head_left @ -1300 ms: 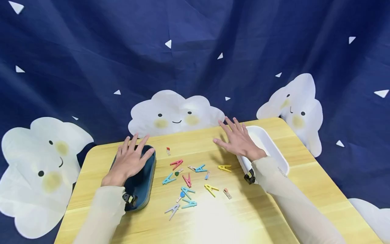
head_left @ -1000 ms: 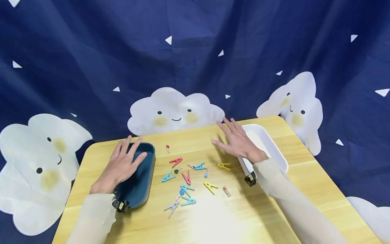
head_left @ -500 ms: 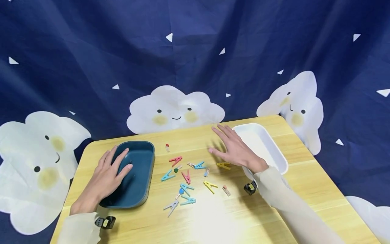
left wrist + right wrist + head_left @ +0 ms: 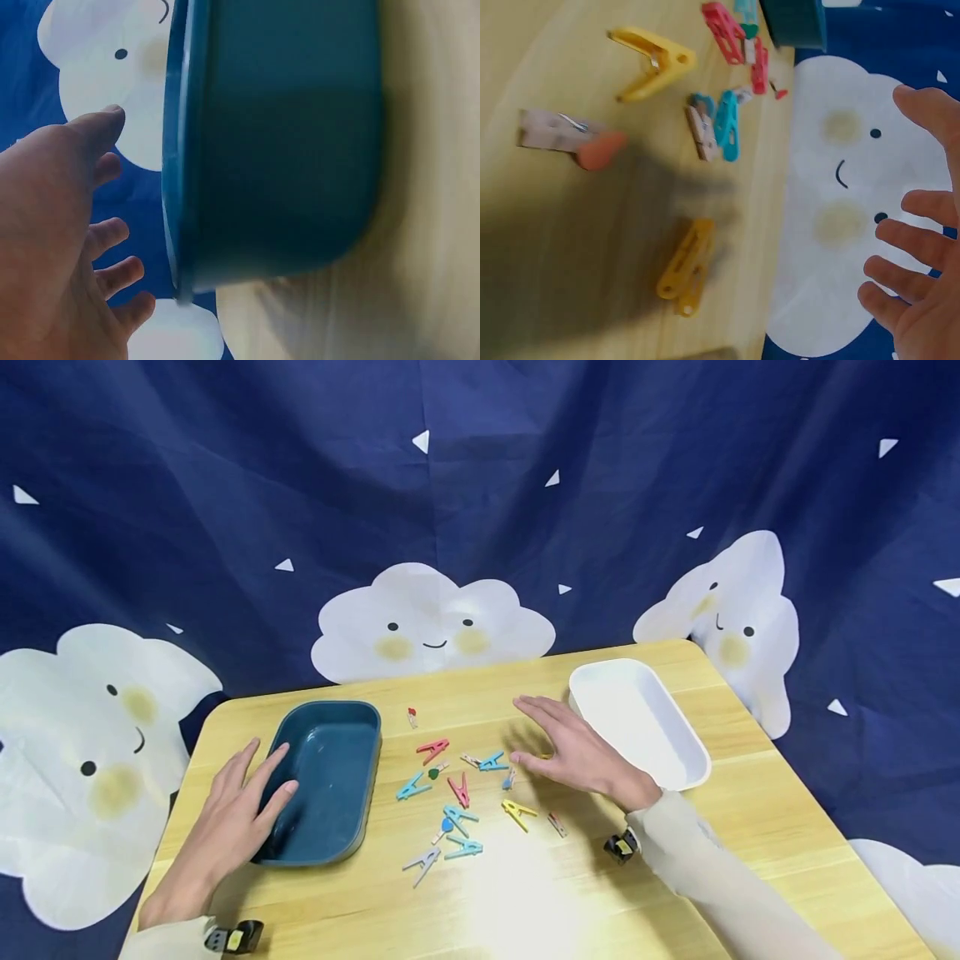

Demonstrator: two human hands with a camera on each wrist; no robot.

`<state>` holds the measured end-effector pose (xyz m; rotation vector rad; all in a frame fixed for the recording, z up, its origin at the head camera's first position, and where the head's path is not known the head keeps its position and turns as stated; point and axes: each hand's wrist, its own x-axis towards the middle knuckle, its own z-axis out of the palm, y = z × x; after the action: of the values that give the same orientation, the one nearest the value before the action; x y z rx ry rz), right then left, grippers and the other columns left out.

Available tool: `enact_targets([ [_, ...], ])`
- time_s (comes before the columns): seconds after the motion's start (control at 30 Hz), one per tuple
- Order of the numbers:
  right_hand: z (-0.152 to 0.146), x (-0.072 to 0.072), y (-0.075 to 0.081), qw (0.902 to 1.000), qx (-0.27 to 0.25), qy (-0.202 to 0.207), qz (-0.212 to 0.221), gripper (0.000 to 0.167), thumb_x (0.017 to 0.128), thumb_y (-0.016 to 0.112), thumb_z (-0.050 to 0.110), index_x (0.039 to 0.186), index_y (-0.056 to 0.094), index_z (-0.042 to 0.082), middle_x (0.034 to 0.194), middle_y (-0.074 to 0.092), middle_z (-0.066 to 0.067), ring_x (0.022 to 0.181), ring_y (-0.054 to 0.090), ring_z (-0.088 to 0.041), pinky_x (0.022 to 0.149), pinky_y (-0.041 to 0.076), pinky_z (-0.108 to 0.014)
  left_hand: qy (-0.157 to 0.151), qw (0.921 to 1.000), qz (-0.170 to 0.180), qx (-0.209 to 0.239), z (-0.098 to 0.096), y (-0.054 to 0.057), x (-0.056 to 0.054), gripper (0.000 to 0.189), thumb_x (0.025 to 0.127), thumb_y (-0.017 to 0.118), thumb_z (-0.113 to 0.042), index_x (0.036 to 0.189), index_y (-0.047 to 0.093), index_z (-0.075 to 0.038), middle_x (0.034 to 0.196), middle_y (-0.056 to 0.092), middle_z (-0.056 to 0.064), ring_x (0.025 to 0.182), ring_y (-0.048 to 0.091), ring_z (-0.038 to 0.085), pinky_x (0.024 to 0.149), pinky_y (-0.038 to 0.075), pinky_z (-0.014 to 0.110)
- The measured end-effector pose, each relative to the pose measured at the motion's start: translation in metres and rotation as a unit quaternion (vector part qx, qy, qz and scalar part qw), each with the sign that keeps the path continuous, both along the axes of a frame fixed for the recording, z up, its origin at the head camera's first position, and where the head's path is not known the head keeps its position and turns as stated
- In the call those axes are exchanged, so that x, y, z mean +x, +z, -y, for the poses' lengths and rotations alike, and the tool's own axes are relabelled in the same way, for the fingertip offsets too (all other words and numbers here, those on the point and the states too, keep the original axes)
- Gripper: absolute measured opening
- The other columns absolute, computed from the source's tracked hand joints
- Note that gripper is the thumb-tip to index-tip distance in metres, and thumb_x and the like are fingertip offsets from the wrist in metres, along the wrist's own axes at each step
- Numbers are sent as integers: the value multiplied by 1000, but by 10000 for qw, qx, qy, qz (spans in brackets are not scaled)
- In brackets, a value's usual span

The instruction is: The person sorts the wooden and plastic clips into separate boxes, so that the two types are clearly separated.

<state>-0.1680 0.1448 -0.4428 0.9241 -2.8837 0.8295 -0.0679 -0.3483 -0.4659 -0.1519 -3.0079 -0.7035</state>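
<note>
My left hand (image 4: 225, 822) hovers by the left rim of a dark teal tray (image 4: 326, 785), fingers spread and holding nothing. In the left wrist view, a gap shows between its fingers and the tray's wall (image 4: 285, 150). My right hand (image 4: 577, 747), relaxed and bare, hangs over the table left of a white tray (image 4: 637, 727). It partly hides a yellow clothespin, seen whole in the right wrist view as a yellow clothespin (image 4: 686, 266). Loose clothespins lie mid-table, among them a red clothespin (image 4: 459, 790), a blue clothespin (image 4: 412, 787) and a grey clothespin (image 4: 423, 864).
Small wooden clips lie among the clothespins, one with a red top (image 4: 412, 717) farther back and one with an orange top (image 4: 600, 150). The wooden table (image 4: 360, 918) ends at a dark blue curtain (image 4: 480, 485) with printed clouds.
My left hand has moved from above the teal tray leftward and toward me, uncovering most of it. My right hand has come down slightly toward the clothespins, now covering most of a yellow one.
</note>
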Motion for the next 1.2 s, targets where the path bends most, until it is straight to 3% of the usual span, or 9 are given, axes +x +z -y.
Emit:
enact_targets([
  [0.57, 6, 28, -23, 9997, -217, 22, 94, 69, 97, 82, 48, 154, 62, 15, 151, 66, -8, 141, 63, -32, 113, 56, -57, 269, 9985, 371, 305, 12, -13, 23, 63, 117, 49, -42, 174, 31, -22, 180, 7, 30, 151, 21, 71, 106, 27, 87],
  [0.93, 5, 39, -37, 9978, -108, 612, 217, 59, 97, 84, 39, 144, 67, 8, 131, 75, -6, 121, 72, -24, 106, 61, -48, 300, 9976, 389, 485, 16, -22, 32, 60, 118, 50, -39, 172, 35, -21, 178, 13, 32, 149, 33, 63, 104, 34, 82],
  [1.1, 6, 43, -45, 9973, -47, 708, 179, 59, 95, 86, 40, 141, 68, 8, 126, 75, -4, 117, 72, -21, 106, 61, -46, 336, 9966, 551, 510, 15, -25, 33, 61, 118, 48, -42, 173, 33, -22, 177, 17, 33, 153, 28, 64, 107, 32, 85],
  [1.2, 7, 46, -49, 9975, 23, 687, 189, 58, 94, 87, 40, 139, 69, 8, 121, 74, -4, 108, 71, -19, 97, 63, -41, 380, 9958, 674, 498, 14, -26, 35, 62, 118, 46, -44, 173, 32, -21, 174, 20, 36, 154, 26, 65, 108, 31, 86],
])
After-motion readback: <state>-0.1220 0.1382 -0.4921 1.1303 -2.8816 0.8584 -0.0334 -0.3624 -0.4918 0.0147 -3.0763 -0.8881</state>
